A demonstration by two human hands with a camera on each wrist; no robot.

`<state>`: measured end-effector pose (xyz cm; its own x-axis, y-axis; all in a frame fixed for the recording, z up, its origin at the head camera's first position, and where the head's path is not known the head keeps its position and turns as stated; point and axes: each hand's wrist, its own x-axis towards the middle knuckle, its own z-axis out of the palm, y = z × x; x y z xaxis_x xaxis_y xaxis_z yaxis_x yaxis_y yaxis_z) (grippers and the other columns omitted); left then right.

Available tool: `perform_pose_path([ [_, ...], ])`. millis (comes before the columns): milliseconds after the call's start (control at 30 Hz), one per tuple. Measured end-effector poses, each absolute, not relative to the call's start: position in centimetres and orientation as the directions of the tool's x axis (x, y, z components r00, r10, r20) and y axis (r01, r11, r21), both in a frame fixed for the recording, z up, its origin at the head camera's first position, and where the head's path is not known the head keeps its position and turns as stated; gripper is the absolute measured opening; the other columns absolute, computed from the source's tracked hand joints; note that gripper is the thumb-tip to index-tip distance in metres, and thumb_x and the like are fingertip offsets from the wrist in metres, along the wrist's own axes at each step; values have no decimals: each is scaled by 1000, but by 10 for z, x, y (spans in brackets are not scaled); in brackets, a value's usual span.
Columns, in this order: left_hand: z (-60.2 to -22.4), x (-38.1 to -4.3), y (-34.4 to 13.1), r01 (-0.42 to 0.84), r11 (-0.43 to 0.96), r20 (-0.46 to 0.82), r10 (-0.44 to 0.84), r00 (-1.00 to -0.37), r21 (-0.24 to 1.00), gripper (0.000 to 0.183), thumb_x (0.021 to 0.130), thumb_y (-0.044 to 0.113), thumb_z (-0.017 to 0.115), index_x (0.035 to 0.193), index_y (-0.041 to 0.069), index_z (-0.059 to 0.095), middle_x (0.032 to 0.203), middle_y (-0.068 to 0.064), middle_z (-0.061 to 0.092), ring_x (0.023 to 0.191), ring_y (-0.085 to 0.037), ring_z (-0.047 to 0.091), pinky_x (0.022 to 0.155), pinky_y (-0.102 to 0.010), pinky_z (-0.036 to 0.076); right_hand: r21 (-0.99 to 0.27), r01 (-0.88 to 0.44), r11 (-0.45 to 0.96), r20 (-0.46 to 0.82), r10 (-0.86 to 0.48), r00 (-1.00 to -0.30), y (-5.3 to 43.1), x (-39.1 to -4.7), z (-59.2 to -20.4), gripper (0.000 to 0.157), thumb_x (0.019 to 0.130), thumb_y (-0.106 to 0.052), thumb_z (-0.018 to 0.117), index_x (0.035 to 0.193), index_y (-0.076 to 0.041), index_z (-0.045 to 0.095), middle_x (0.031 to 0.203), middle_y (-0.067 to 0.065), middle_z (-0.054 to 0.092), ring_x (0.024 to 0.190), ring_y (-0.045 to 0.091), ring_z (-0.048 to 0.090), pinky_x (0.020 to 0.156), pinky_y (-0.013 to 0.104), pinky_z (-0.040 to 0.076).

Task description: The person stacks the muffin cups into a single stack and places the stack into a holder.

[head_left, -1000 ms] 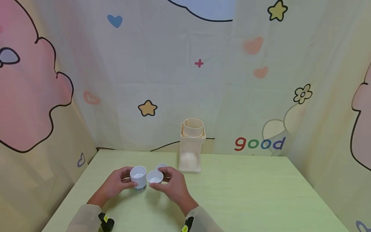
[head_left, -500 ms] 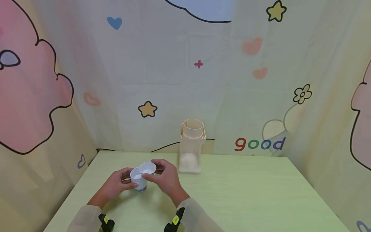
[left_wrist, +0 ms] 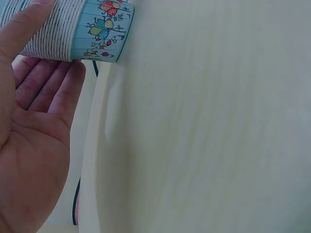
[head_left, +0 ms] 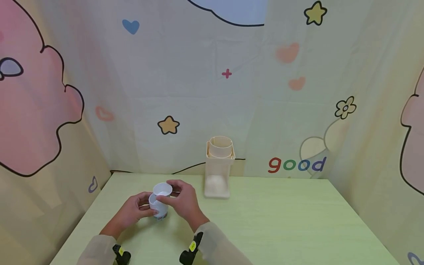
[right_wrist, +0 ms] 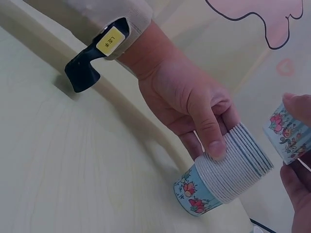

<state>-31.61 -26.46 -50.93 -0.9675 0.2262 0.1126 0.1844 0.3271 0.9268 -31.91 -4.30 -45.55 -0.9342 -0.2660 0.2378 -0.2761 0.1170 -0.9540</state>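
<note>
A stack of nested paper cups (head_left: pixel 159 209), white inside with a blue flowered outside, stands near the table's left side. Its many rims show as ridges in the left wrist view. My left hand (head_left: pixel 135 209) grips the stack from the left, thumb in front. Just above and behind the stack's mouth, my right hand (head_left: pixel 184 200) pinches another paper cup (head_left: pixel 162 189) by its side. That flowered cup (right_wrist: pixel 287 133) is apart from the stack in the right wrist view, where much of my right hand lies outside the frame.
A tall beige stand (head_left: pixel 217 176) with a round tube on top is at the back middle of the light green table (head_left: pixel 281 217). Printed curtains (head_left: pixel 198 92) rise behind and at both sides. Each wrist wears a black strap camera (head_left: pixel 192 248).
My right hand has carried its cup left and up, from beside the stack to above its mouth. The third cup rim behind that hand is no longer visible. My left hand stays put.
</note>
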Motion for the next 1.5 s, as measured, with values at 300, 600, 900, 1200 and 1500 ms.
perform_pose_path([
  [300, -508, -315, -264, 171, 322, 97, 234, -967, 931, 67, 85, 20, 85, 138, -4, 53, 138, -24, 61, 128, -41, 61, 98, -33, 60, -954, -262, 147, 217, -269, -939, -54, -323, -459, 51, 78, -25, 92, 123, -13, 70, 109, -1, 74, 97, 10, 70, 86, 26, 62],
  [600, -507, -315, -264, 140, 315, 69, 226, -972, 939, 68, 86, 17, 84, 142, -3, 52, 139, -23, 60, 130, -39, 61, 97, -33, 60, -946, -243, 216, 180, -272, -945, -58, -325, -464, 55, 76, -30, 92, 125, -16, 70, 114, -7, 73, 101, 9, 70, 86, 25, 62],
  [900, -509, -317, -266, 160, 309, 86, 239, -967, 937, 68, 86, 20, 85, 141, -4, 52, 140, -24, 60, 129, -39, 62, 97, -32, 60, -948, -238, 213, 172, -289, -942, -58, -325, -470, 56, 78, -26, 92, 126, -10, 69, 115, 0, 74, 101, 13, 70, 89, 29, 62],
  [1200, -513, -317, -268, 193, 298, 118, 250, -961, 935, 66, 86, 18, 84, 139, -4, 53, 139, -25, 59, 129, -40, 61, 98, -30, 59, -945, -232, 230, 162, -285, -945, -59, -325, -480, 55, 77, -25, 92, 125, -10, 70, 114, 1, 74, 101, 13, 68, 93, 33, 60],
  [1500, -513, -317, -267, 188, 313, 117, 233, -966, 931, 64, 86, 17, 84, 140, -2, 54, 139, -24, 60, 128, -39, 62, 97, -30, 60, -955, -211, 211, 146, -284, -948, -61, -326, -486, 56, 77, -24, 92, 127, -9, 69, 115, 1, 74, 103, 12, 67, 96, 34, 59],
])
